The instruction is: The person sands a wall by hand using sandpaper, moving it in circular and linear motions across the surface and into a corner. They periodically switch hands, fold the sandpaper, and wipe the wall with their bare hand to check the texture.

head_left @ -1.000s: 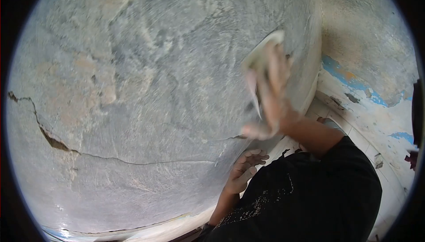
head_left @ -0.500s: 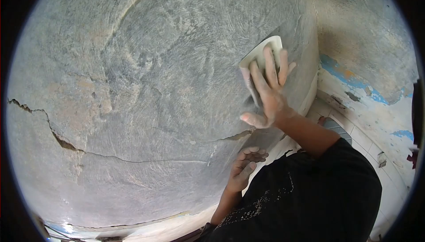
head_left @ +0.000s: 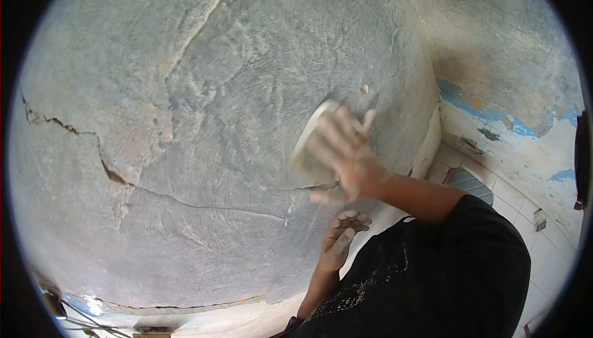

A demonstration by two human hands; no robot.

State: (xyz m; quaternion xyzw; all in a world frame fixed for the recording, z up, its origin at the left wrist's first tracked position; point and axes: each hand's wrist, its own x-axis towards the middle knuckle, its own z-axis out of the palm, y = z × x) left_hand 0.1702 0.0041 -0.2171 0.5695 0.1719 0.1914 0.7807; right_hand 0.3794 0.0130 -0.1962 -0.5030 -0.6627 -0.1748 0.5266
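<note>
My right hand (head_left: 351,162), blurred by motion and dusty, presses a pale sheet that looks like sandpaper (head_left: 307,143) against the grey wall (head_left: 204,122). Its fingers are spread over the sheet, and the thumb points out to the left. The side of the sheet facing the wall is hidden. Lower down, my left hand (head_left: 340,234) is held up in front of the black shirt. Its dusty fingers are loosely curled, with a gap to the thumb and nothing between them. I cannot tell whether it touches the wall.
A jagged crack (head_left: 111,174) runs across the wall from the left, and a small chip (head_left: 365,89) shows above the right hand. On the right stands another wall with peeling blue paint (head_left: 482,108). White floor tiles (head_left: 543,257) lie below it. Cables (head_left: 92,324) show at bottom left.
My right hand has swept the sheet down and to the left across the wall, uncovering the small chip. My left hand has barely moved. The view has shifted slightly.
</note>
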